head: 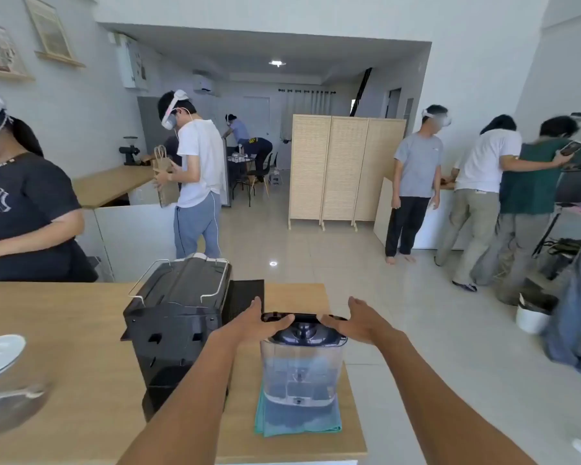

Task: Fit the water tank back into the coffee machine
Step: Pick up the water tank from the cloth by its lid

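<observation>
Boxy clear-plastic water tank [302, 370], dark lid [302, 318]

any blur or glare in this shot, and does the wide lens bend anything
Head view: the glass object at lower left is motion-blurred; ceiling light glares off the floor tiles; the wide lens bows the walls; the water tank and both hands stay fairly sharp.

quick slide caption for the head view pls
Both hands, left hand and right hand, reach the lid of the water tank standing on a teal cloth beside the coffee machine.
</observation>
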A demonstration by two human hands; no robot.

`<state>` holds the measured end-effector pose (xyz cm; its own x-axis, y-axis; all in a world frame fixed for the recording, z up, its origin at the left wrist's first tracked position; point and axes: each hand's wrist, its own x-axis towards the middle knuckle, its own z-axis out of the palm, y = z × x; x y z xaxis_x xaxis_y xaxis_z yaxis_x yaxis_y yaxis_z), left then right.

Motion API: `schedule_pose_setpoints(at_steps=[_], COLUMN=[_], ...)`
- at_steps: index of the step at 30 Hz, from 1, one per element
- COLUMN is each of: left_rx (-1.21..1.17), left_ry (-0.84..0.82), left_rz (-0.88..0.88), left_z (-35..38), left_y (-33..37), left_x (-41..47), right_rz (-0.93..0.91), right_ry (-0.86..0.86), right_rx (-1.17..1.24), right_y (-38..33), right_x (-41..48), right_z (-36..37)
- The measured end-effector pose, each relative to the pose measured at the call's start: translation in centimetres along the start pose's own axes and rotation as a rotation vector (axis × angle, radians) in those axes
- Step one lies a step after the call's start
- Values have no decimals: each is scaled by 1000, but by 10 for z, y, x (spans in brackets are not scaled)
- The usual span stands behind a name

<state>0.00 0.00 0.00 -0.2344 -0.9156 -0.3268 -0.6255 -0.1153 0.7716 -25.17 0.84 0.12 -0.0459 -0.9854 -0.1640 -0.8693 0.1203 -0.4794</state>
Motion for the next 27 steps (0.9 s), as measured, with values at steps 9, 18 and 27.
schedule_pose_setpoints(at_steps=[9, 18, 27], left_rx=[-149, -193, -222], left_ry=[76, 212, 387], left_rz=[16, 57, 171], left_z=[21, 21, 19], left_y=[-46, -48, -48], left_x=[41, 47, 53], right_rz=[38, -10, -72], right_ry=[-21, 54, 126], right_rx=[300, 442, 515], right_y=[27, 37, 30], right_x=[8, 10, 15], right_z=[41, 49, 42])
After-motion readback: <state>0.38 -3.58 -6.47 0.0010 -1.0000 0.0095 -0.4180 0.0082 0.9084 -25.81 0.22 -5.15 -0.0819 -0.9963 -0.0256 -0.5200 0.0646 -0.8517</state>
